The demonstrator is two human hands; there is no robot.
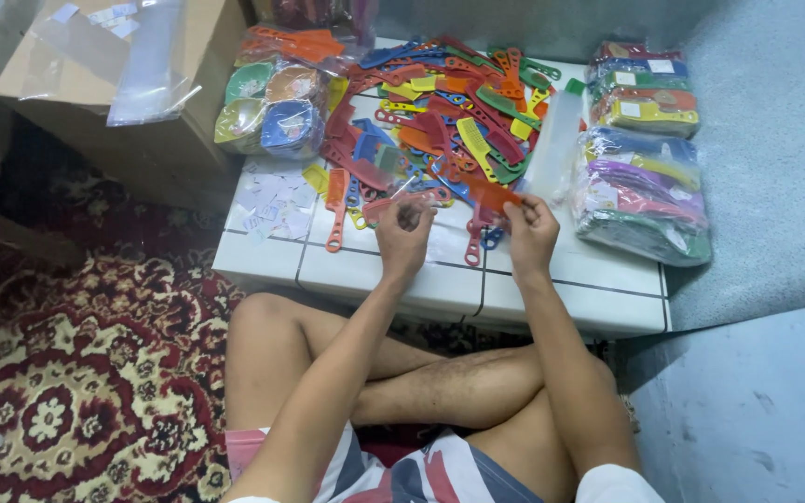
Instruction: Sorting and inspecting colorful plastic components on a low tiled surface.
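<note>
Clear plastic, a thin sleeve (440, 197) with an orange comb (494, 197) inside or at its mouth, stretches between our two hands above the front of the white tiled table (440, 279). Our left hand (404, 233) pinches the sleeve's left end with fingers closed narrowly on the film, and our right hand (531, 231) grips the right end where the orange comb shows, thumb and fingers drawn tight around it; we cannot tell how far the comb sits inside. Just behind the hands lies a loose heap of combs (449, 112) in red, orange, blue, yellow and green, spread over the middle of the table, with one orange comb (335, 210) lying apart at the left. Small white paper labels (277, 205) are scattered on the table's left front corner. To the right, stacks of packed combs (640, 191) in clear bags sit at the table's edge, a smaller stack (645, 88) behind them, and a long clear sleeve (556, 140) rests between the heap and these stacks. At the far left, bagged round mirrors (267, 107) in green, orange and blue lean by a cardboard box (114, 84) with clear bags (151, 65) on it. A red patterned carpet (76, 373) lies below our crossed legs.
</note>
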